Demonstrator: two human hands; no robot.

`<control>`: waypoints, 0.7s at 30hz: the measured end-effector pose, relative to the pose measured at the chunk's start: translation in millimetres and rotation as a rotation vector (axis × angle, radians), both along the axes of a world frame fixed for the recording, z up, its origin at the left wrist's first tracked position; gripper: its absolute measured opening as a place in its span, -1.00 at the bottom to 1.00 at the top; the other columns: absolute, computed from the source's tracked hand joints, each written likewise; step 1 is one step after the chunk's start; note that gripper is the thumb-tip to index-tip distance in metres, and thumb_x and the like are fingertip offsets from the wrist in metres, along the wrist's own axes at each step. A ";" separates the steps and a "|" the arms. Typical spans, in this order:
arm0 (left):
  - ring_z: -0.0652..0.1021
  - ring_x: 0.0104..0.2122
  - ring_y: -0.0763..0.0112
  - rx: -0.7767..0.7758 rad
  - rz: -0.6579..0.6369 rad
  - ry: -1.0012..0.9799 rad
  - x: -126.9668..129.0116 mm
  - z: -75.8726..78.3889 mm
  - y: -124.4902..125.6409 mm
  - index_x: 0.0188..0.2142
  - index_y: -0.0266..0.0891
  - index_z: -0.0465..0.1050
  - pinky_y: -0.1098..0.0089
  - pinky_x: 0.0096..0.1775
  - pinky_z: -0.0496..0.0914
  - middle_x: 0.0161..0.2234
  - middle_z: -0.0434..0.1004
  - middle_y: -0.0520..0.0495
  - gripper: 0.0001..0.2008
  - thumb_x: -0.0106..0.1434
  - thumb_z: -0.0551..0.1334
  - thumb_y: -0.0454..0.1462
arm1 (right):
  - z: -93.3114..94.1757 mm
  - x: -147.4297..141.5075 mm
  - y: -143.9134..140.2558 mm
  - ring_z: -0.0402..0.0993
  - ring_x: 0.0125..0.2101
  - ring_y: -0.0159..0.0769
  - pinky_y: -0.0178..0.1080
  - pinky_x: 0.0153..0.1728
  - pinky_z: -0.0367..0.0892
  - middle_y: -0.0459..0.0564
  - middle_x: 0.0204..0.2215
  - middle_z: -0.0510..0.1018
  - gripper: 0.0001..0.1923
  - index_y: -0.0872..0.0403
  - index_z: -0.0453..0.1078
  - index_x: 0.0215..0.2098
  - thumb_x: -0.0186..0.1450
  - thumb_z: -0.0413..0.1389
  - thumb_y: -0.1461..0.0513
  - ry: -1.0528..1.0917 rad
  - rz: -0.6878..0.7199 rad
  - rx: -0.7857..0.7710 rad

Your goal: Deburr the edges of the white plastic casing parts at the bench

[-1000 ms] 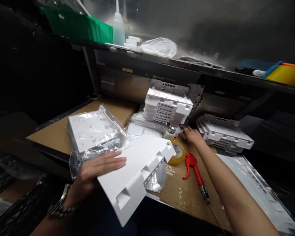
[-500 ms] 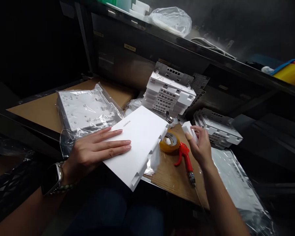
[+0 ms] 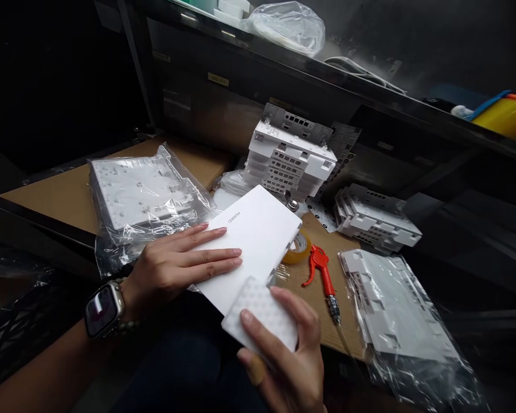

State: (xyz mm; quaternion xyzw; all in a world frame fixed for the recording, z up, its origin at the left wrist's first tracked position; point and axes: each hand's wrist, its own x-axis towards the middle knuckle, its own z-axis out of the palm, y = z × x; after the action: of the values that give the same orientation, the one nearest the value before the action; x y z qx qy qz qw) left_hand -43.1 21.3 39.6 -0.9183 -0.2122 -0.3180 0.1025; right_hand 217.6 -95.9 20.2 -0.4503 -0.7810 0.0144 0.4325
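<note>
The cardboard-covered tabletop (image 3: 47,198) spreads out beyond both hands. Far of the left hand lies a bagged white panel (image 3: 144,192) in crinkled clear plastic. To the outside of the right hand rests another bagged white part (image 3: 391,304), and past it, farther from the person, a low stack of vented white casings (image 3: 376,218). Straight ahead of both hands stands a taller stack of vented white casings (image 3: 290,160).

Under the left hand (image 3: 176,269) lies the white device cover (image 3: 251,241), flat and slanting away from the person; the fingers are spread and laid flat on its near left part, pressing it down. The right hand (image 3: 290,355) sits just nearer the person, its thumb and fingers closed around a white dimpled sponge block (image 3: 262,312), which overlaps the cover's near corner.

Just beyond the right hand lie a red-handled air blow gun (image 3: 322,275) and, half hidden behind the cover, a roll of yellowish tape (image 3: 298,246).
</note>
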 end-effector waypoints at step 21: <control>0.37 0.33 0.14 -0.053 -0.002 -0.091 10.4 -8.1 3.2 0.24 -0.09 0.43 -0.02 0.34 0.28 0.14 0.60 0.03 -0.63 0.52 0.07 -0.33 | 3.7 7.4 7.1 0.29 0.20 -0.01 0.01 0.16 0.36 0.11 0.25 0.29 -0.55 -0.07 0.49 0.20 0.37 0.22 0.32 -0.028 -0.062 0.065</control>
State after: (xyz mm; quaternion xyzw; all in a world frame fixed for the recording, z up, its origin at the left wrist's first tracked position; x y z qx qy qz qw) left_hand -32.7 24.5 31.5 -0.9055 -0.2242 -0.3538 0.0680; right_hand 225.0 -88.8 23.9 -0.4600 -0.7727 -0.0304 0.4363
